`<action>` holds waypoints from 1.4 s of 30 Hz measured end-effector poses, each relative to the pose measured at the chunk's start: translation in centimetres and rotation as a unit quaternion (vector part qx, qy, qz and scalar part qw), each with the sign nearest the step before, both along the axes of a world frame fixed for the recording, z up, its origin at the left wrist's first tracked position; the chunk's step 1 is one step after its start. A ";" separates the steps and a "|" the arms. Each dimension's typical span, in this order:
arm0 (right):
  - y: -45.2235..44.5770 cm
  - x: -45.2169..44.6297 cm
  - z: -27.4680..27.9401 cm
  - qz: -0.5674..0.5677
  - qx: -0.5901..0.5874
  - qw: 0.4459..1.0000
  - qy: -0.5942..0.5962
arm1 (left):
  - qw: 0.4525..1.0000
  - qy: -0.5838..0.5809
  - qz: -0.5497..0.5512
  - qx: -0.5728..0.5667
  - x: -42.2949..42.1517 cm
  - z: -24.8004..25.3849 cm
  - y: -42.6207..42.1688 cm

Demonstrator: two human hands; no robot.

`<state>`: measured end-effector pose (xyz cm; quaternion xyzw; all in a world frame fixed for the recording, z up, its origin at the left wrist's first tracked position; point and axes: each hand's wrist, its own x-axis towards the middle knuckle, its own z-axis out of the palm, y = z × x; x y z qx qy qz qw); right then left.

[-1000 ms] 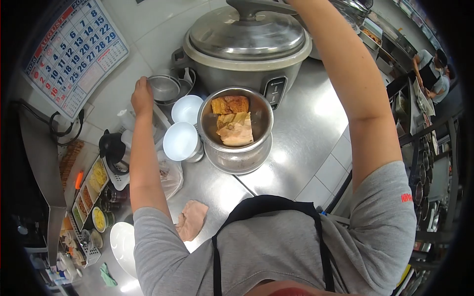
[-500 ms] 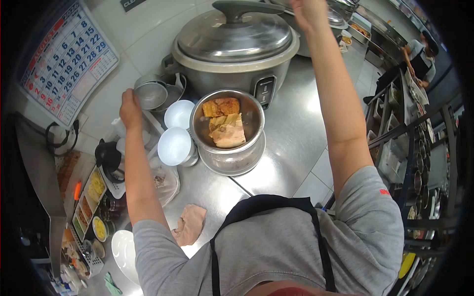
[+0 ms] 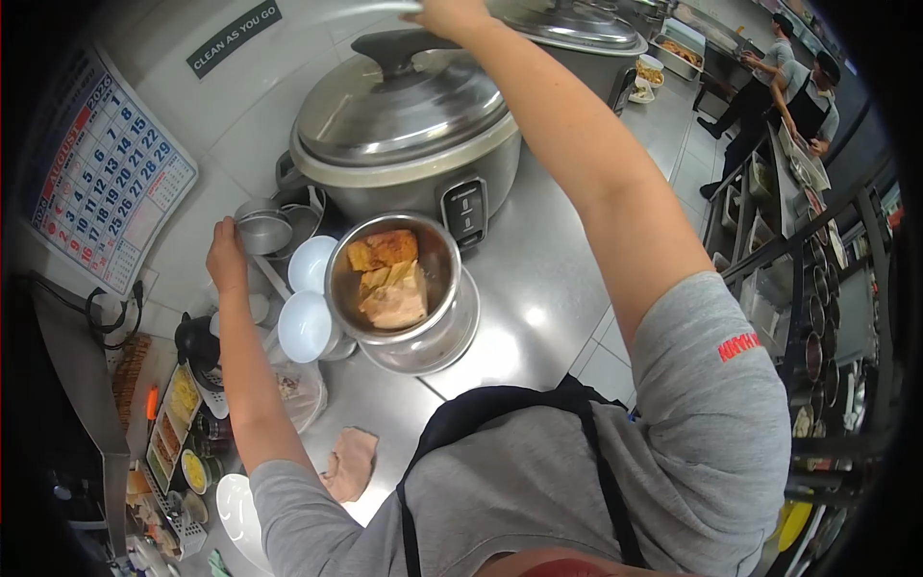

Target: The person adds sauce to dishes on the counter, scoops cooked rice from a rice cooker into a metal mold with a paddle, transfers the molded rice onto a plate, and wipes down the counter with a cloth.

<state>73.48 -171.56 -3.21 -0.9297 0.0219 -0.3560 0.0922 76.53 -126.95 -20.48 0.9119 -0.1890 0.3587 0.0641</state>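
My left hand (image 3: 227, 258) is closed beside the rim of a metal strainer (image 3: 263, 233), at the left of the counter; what its fingers grip is hard to make out. High up, at the frame's top edge, my right hand (image 3: 450, 17) holds a pale, blurred long object (image 3: 361, 11) above the big cooker's lid (image 3: 399, 108). Between my arms a steel bowl (image 3: 448, 279) with browned slabs of food (image 3: 392, 293) rests on a metal base (image 3: 460, 338). Two white bowls (image 3: 305, 327) stand just left of it.
A second lidded cooker (image 3: 577, 31) stands behind my right arm. At the left are food trays (image 3: 173, 420), a white plate (image 3: 236, 510), a plastic bag (image 3: 303, 389) and a pinkish cloth (image 3: 352, 464). Two people (image 3: 806, 96) stand at the far right, by racks.
My right hand has moved left, from beside the cooker to over its lid, and a pale object now shows in it. The view has shifted; my left hand stays by the strainer.
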 end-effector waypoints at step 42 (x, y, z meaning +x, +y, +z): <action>-20.7 11.3 1.6 0.154 -0.023 0.988 -0.018 | 0.750 0.399 0.080 -0.521 -39.2 -3.4 -23.3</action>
